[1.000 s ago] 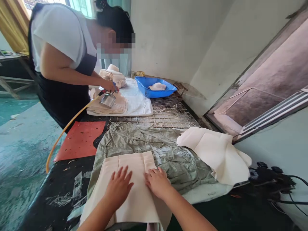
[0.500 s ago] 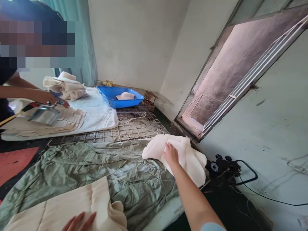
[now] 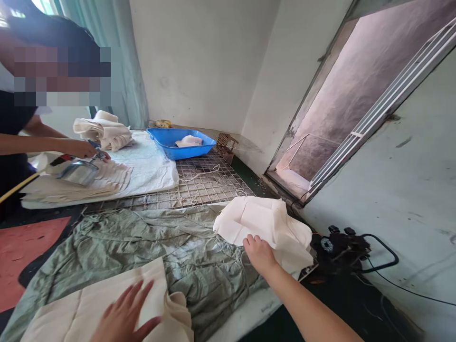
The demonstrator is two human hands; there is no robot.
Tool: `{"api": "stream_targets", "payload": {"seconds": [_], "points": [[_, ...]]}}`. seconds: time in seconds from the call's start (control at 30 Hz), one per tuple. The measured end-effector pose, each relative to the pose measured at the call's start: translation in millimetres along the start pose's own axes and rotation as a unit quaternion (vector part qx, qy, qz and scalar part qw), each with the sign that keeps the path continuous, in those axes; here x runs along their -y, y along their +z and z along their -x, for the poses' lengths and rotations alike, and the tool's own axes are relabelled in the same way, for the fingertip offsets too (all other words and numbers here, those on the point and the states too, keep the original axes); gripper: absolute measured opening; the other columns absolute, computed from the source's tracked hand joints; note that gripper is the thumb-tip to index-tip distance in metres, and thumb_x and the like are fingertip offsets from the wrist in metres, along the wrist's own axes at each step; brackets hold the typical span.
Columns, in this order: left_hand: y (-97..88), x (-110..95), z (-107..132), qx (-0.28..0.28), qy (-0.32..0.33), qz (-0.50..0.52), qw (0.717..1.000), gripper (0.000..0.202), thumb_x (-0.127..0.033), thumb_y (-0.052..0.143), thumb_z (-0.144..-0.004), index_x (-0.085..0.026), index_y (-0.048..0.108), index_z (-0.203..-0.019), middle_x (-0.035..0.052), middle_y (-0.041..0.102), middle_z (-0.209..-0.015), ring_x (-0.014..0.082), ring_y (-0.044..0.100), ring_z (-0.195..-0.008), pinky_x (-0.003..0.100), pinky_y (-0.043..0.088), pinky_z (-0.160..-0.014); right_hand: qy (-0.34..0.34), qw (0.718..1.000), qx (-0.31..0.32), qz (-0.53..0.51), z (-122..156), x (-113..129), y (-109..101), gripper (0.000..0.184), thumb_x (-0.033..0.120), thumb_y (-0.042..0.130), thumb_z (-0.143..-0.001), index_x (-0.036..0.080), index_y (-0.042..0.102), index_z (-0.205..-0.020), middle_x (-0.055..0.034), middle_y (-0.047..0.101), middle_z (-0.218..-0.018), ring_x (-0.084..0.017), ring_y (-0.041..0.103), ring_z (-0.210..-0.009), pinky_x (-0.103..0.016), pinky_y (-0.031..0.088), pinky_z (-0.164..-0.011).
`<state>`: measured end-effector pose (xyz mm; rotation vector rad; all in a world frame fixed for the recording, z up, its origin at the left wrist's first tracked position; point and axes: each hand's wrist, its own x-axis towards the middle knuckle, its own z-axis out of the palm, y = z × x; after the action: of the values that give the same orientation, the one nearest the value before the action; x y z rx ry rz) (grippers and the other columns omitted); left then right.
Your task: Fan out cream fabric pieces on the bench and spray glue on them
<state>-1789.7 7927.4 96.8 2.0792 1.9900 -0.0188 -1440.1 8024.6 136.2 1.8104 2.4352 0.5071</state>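
Observation:
My left hand [image 3: 123, 316] lies flat with fingers spread on a cream pleated cloth [image 3: 74, 311] at the near edge of a crumpled green sheet [image 3: 149, 247]. My right hand [image 3: 260, 254] reaches to the right and grips the near edge of a white folded cloth pile [image 3: 265, 223] lying on the sheet's right side. The fingers curl around the fabric.
Another person at the left presses a metal steam iron [image 3: 76, 171] onto cloth on a white pad [image 3: 149, 166]. A stack of folded cloths [image 3: 105, 130], a blue tray [image 3: 185, 142] and a wire grid [image 3: 203, 183] lie beyond. Black cables [image 3: 342, 247] sit at right.
My right hand left the cream cloth, reached to the white pile and has now pulled back to its near edge. My left hand moved further onto the cream cloth.

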Motion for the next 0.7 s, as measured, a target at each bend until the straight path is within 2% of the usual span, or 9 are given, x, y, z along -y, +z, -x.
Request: {"api": "stream_targets", "payload": {"seconds": [0.13,0.17,0.23,0.33,0.4,0.5,0.57,0.63,0.7], "points": [[-65.5,-100.7,-12.3,-0.126,0.174,-0.029,0.976,0.085,-0.035,0.072,-0.061,-0.026,0.035,-0.137,0.0094,0.028,-0.148,0.0347,0.024,-0.135,0.056,0.026,-0.107,-0.098,0.984,-0.142,0.039,60.1,43.1,-68.8,0.019,0.003,0.048,-0.077,0.016,0.06,-0.084,-0.0049,0.057,-0.071,-0.019,0.052,-0.065,-0.029,0.036,-0.049],[-77.1,-117.3,-12.4,-0.139,0.228,-0.04,0.963,0.075,-0.026,0.066,-0.067,-0.029,0.037,-0.136,0.0069,0.037,-0.144,0.0325,0.028,-0.134,0.056,0.025,-0.107,-0.121,0.977,-0.167,0.045,74.8,49.0,-88.6,0.02,0.004,0.047,-0.077,0.015,0.06,-0.088,-0.0048,0.057,-0.071,-0.019,0.051,-0.063,-0.03,0.035,-0.049],[-95.6,-132.0,-7.1,-0.15,0.295,-0.042,0.943,0.045,-0.011,0.047,-0.077,-0.029,0.057,-0.117,0.0042,0.066,-0.111,0.0248,0.055,-0.112,0.049,0.033,-0.104,-0.133,0.973,-0.181,0.054,101.1,52.4,-123.8,0.027,0.002,0.046,-0.076,0.014,0.06,-0.097,-0.0049,0.059,-0.073,-0.018,0.051,-0.064,-0.03,0.036,-0.05],[-119.9,-111.0,13.3,-0.182,0.331,-0.009,0.926,0.033,-0.007,0.038,-0.08,-0.022,0.067,-0.086,0.0048,0.067,-0.08,0.0205,0.062,-0.078,0.039,0.047,-0.082,-0.067,0.985,-0.15,0.05,132.4,36.2,-155.6,0.026,0.001,0.048,-0.073,0.016,0.062,-0.087,-0.0035,0.058,-0.065,-0.019,0.051,-0.062,-0.029,0.035,-0.049],[-138.0,-79.9,33.2,-0.211,0.316,0.01,0.925,0.03,-0.007,0.04,-0.08,-0.02,0.066,-0.087,0.0071,0.066,-0.085,0.0206,0.061,-0.079,0.035,0.048,-0.073,-0.02,0.992,-0.121,0.003,148.6,18.7,-162.1,0.017,0.006,0.052,-0.073,0.02,0.062,-0.073,-0.0026,0.058,-0.062,-0.019,0.051,-0.062,-0.029,0.034,-0.05],[-165.1,-29.3,69.2,-0.239,0.313,0.113,0.912,0.028,-0.011,0.042,-0.081,-0.019,0.066,-0.09,0.0064,0.064,-0.088,0.0156,0.06,-0.079,0.027,0.047,-0.068,0.025,0.972,-0.167,-0.162,166.6,4.4,-160.7,0.009,0.029,0.057,-0.075,0.024,0.063,-0.07,-0.004,0.063,-0.077,-0.022,0.056,-0.072,-0.033,0.041,-0.06],[-177.4,-1.5,95.0,-0.24,0.305,0.238,0.89,0.021,-0.018,0.047,-0.081,-0.021,0.067,-0.086,0.0041,0.063,-0.086,0.0129,0.06,-0.077,0.023,0.046,-0.068,0.069,0.909,-0.202,-0.357,173.4,10.2,-160.4,0.019,0.042,0.06,-0.074,0.025,0.06,-0.068,-0.0065,0.065,-0.095,-0.026,0.058,-0.088,-0.036,0.045,-0.068],[-181.5,18.9,119.9,-0.209,0.265,0.347,0.875,0.015,-0.028,0.054,-0.08,-0.022,0.068,-0.081,0.0031,0.064,-0.087,0.014,0.06,-0.081,0.023,0.047,-0.072,0.112,0.802,-0.188,-0.556,173.9,26.0,-163.8,0.024,0.047,0.063,-0.073,0.024,0.056,-0.069,-0.0078,0.065,-0.101,-0.027,0.06,-0.093,-0.036,0.049,-0.069],[-178.5,32.1,141.3,-0.164,0.198,0.431,0.865,0.018,-0.037,0.058,-0.077,-0.022,0.067,-0.077,0.003,0.066,-0.086,0.0167,0.061,-0.083,0.024,0.048,-0.074,0.16,0.709,-0.17,-0.665,165.7,45.2,-171.1,0.028,0.049,0.065,-0.071,0.024,0.054,-0.076,-0.006,0.067,-0.089,-0.024,0.063,-0.081,-0.033,0.05,-0.061]]}}
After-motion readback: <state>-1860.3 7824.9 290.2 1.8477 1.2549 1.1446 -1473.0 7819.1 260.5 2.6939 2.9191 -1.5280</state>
